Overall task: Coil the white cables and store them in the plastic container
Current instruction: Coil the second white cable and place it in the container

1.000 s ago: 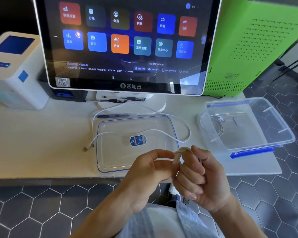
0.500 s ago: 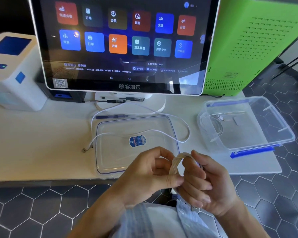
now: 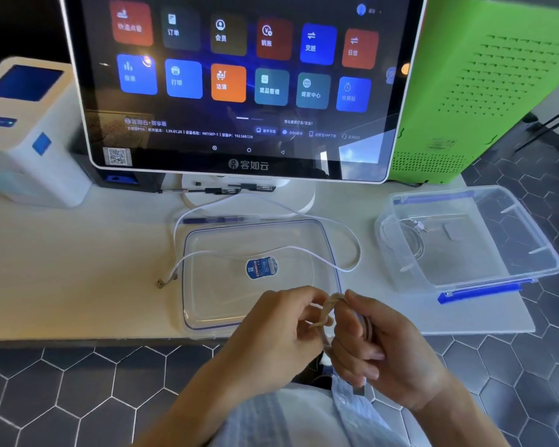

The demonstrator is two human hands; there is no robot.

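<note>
A white cable [image 3: 352,240] loops over the clear lid [image 3: 213,304] lying on the white table; its plug end [image 3: 163,281] rests left of the lid. My left hand [image 3: 271,330] pinches the cable's near part [image 3: 326,309] in front of the table edge. My right hand [image 3: 378,346] holds turns of that cable wound round its curled fingers. The clear plastic container [image 3: 530,240] with blue clips stands at the right; a coiled white cable [image 3: 410,240] lies inside at its left end.
A large touchscreen terminal [image 3: 239,82] on a white stand fills the back. A white receipt printer [image 3: 23,130] sits at the left and a green cabinet [image 3: 484,75] at the right. A pen [image 3: 217,219] lies behind the lid. Dark hexagon floor tiles lie below.
My left hand has shifted along the cable and my right hand has turned, laying more cable round its fingers. The loop on the table has barely changed.
</note>
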